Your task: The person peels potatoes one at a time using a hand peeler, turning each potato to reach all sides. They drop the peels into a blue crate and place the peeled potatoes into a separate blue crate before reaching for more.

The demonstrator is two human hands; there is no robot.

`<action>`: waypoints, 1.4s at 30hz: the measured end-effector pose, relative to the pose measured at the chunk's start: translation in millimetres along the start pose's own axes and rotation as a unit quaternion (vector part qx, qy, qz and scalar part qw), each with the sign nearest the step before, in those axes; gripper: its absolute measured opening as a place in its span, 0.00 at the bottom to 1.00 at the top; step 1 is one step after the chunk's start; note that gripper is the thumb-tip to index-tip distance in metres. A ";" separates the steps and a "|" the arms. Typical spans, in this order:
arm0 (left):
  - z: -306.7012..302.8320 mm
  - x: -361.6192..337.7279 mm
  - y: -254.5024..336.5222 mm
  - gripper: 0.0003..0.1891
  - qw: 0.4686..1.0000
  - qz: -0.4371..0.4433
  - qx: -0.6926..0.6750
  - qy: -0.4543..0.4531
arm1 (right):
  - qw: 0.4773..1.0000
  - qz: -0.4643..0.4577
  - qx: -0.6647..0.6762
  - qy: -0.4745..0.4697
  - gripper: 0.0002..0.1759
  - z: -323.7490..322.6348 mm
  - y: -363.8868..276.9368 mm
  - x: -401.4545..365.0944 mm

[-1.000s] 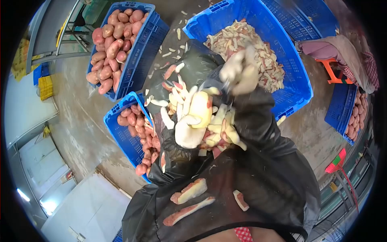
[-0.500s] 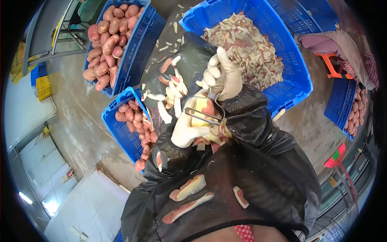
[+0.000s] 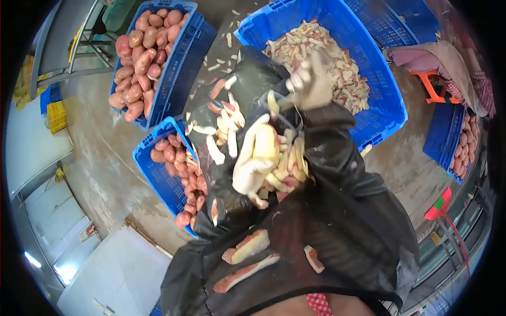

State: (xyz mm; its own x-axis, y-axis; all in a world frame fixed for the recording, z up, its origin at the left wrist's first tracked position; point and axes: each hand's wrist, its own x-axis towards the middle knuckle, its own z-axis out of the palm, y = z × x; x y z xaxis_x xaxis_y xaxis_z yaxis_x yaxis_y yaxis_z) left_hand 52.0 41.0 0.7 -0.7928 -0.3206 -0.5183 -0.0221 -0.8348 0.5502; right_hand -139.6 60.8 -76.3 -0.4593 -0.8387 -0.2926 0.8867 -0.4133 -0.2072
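Observation:
My left hand (image 3: 246,176), in a pale glove, is wrapped round a peeled yellow potato (image 3: 267,143) above my lap. Farther out, my gloved right hand (image 3: 315,87) is closed round the handle of a peeler (image 3: 296,113), whose frame is smeared by motion and apart from the potato. A strip of peel (image 3: 273,104) is beside the peeler. Potato peelings (image 3: 290,166) are heaped under the potato, and more peelings (image 3: 227,118) lie on the dark plastic over my leg. A few strips also lie on my black apron (image 3: 295,226).
A large blue crate (image 3: 387,95) of peelings stands ahead to the right. Red potatoes fill a tall blue crate (image 3: 182,68) and a smaller blue crate (image 3: 153,176) at left. An orange stool (image 3: 435,89) and a red broom (image 3: 438,205) are at right.
My right hand has moved away to the upper right with the peeler, off the potato. The potato now shows bare yellow flesh where red skin was visible.

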 end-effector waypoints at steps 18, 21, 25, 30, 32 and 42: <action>-7.5 5.9 -13.8 0.41 0.979 0.073 -0.193 0.004 | 0.995 0.035 0.082 0.039 0.23 8.5 2.2 -13.1; -6.5 13.0 -8.2 0.36 0.972 0.063 -0.223 0.049 | 0.994 -0.071 0.010 -0.077 0.21 16.3 -13.6 -17.4; 3.0 4.4 -19.7 0.18 0.968 0.023 -0.215 0.124 | 0.994 -0.038 -0.094 -0.050 0.23 27.5 -1.4 -23.6; -2.8 6.5 -27.2 0.26 0.976 -0.007 -0.158 0.147 | 0.981 0.009 -0.099 -0.168 0.21 49.6 9.3 -49.0; -5.7 4.5 -29.0 0.24 0.992 0.084 -0.072 0.056 | 0.994 -0.032 -0.099 -0.011 0.21 17.8 -1.0 -9.6; -18.5 5.4 13.1 0.34 0.872 0.224 0.433 0.044 | 0.991 0.055 0.088 -0.080 0.21 27.4 -14.0 -22.9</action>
State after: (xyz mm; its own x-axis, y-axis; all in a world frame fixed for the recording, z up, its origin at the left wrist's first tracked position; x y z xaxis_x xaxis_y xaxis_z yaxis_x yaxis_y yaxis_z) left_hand 58.6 20.1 -7.0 -0.7908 -0.5930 -0.1515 -0.2037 0.0217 0.9788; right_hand -140.0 76.1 -41.2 -0.3575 -0.9219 -0.1497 0.9329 -0.3599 -0.0114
